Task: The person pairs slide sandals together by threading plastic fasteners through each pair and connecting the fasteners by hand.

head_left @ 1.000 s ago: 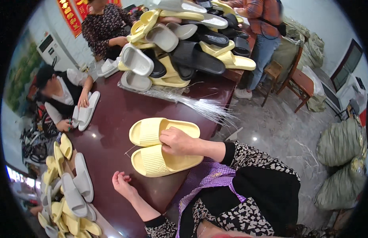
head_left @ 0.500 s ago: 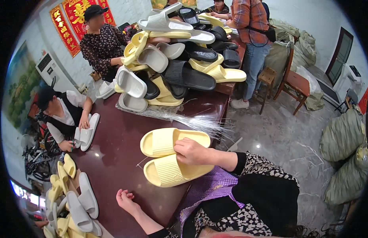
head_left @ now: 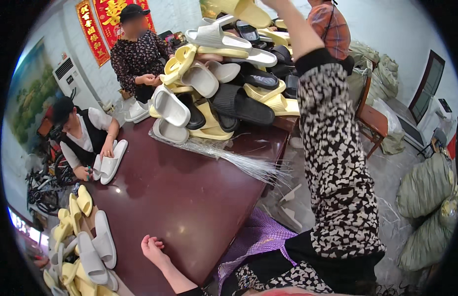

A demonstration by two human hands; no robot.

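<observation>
My right arm is stretched far forward over the pile. Only part of my right hand (head_left: pixel 274 3) shows at the top edge, beside the yellow slippers (head_left: pixel 252 13) it holds; its fingertips are cut off. My left hand (head_left: pixel 154 247) hovers above the near part of the dark red table (head_left: pixel 184 197), fingers loosely bent and a little apart, nothing in them. Between the two hands rises a heap of slippers in black, grey, white and yellow, with a black slipper (head_left: pixel 242 104) at its front. A bundle of clear plastic ties (head_left: pixel 238 160) lies before the heap.
More slippers, such as a grey slipper (head_left: pixel 92 259), are piled at the near left. Across the table a seated person (head_left: pixel 85 133) handles white slippers (head_left: pixel 110 160); another person (head_left: pixel 140 59) stands behind. A wooden chair (head_left: pixel 374 121) and stuffed sacks (head_left: pixel 424 187) are at the right.
My right hand has carried the yellow slippers from the near table edge up and forward to the far side of the heap. My left hand has hardly moved.
</observation>
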